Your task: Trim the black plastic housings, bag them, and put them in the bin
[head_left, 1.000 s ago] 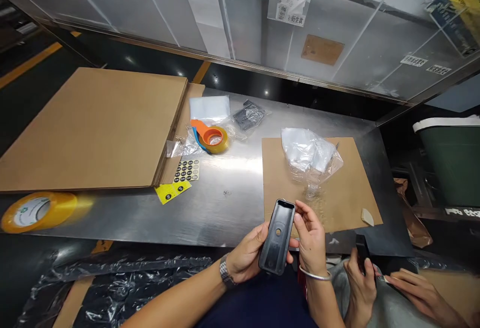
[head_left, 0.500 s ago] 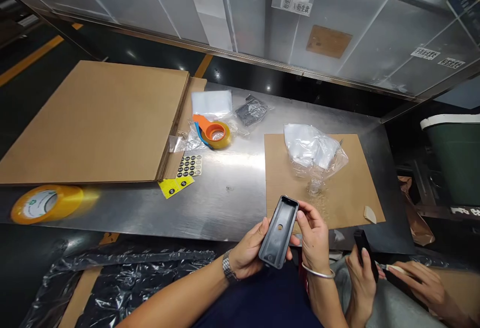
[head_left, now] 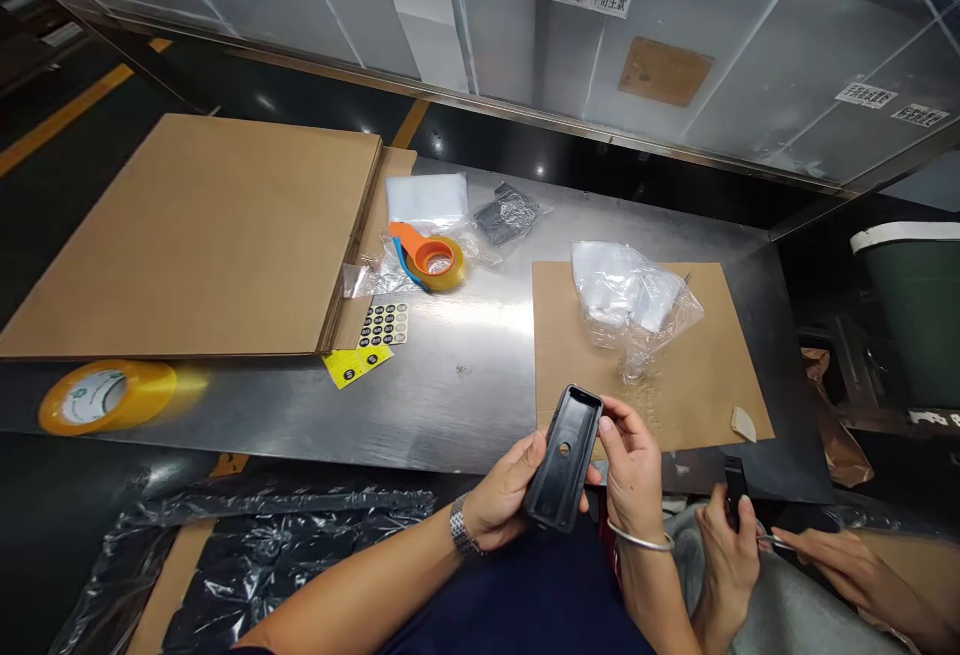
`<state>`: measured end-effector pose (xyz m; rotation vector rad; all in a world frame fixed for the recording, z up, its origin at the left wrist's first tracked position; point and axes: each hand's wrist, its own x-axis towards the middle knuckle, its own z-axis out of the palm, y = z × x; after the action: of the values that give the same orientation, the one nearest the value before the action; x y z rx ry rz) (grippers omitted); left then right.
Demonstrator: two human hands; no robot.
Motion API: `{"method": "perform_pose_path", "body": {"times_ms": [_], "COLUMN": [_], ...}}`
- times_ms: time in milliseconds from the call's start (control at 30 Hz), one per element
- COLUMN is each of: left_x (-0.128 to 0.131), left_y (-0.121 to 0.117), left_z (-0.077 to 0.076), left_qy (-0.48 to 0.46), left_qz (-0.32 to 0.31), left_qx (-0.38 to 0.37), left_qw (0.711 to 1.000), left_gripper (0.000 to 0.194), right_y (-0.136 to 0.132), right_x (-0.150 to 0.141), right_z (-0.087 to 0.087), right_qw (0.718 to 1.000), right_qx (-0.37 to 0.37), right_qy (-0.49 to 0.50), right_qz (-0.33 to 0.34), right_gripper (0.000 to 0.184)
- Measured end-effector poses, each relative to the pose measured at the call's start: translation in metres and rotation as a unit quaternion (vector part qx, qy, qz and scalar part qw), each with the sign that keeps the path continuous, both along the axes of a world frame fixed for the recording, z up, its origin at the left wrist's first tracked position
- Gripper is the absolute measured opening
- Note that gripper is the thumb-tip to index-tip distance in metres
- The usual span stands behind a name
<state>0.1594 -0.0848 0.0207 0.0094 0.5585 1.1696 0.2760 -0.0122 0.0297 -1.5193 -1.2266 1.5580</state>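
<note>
A black plastic shell (head_left: 563,455), long and hollow with a round hole in its middle, is held at the near edge of the steel table (head_left: 450,395). My left hand (head_left: 501,495) cups it from below and the left. My right hand (head_left: 634,470) pinches its upper right edge with thumb and fingers. A watch sits on my left wrist, a bangle on my right. Just beyond the shell lies a brown cardboard sheet (head_left: 697,375) with a crumpled clear plastic bag (head_left: 630,300) on it.
A stack of flat cardboard (head_left: 195,235) fills the left. An orange tape dispenser (head_left: 431,260), sticker sheets (head_left: 375,335), bagged items (head_left: 502,215) and a yellow tape roll (head_left: 97,395) lie about. Another person's hands (head_left: 757,545) hold a dark object at lower right. A green bin (head_left: 911,305) stands right.
The view has shifted slightly; both hands with the shell sit a little lower and rightward. The other person's hands moved a bit to the right.
</note>
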Motion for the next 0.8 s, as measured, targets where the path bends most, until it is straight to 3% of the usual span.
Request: {"method": "perform_pose_path", "body": {"times_ms": [233,333,467,567,633,700,800], "left_x": [0.000,0.000,0.001,0.002,0.002,0.002,0.001], "left_y": [-0.001,-0.002,-0.004,-0.003,-0.002,-0.002,-0.003], "left_z": [0.002,0.003,0.005,0.007,0.010,0.011,0.011], "left_qy": [0.024,0.033,0.036,0.041,0.051,0.055,0.053], "left_qz": [-0.008,-0.008,-0.008,0.004,0.013,0.016,0.009], "left_qx": [0.011,0.007,-0.039,-0.066,-0.080,-0.095,-0.110], "left_qw": [1.000,0.999,0.999,0.997,0.995,0.994,0.992], "left_gripper": [0.050,0.050,0.045,0.041,0.038,0.036,0.035], "right_y": [-0.001,-0.001,-0.001,-0.003,-0.004,-0.005,-0.004], "right_x": [0.004,0.007,0.008,0.005,0.003,0.000,-0.002], "right_z": [0.000,0.008,0.030,0.042,0.044,0.042,0.039], "right_qw": [0.998,0.982,0.904,0.845,0.826,0.824,0.845], "right_qx": [0.030,0.114,0.252,0.263,0.255,0.247,0.232], "right_qy": [-0.014,-0.090,-0.212,-0.234,-0.244,-0.252,-0.244], "right_qz": [0.044,0.118,0.273,0.402,0.440,0.442,0.416], "right_gripper": [0.026,0.031,0.055,0.079,0.088,0.090,0.083]}}
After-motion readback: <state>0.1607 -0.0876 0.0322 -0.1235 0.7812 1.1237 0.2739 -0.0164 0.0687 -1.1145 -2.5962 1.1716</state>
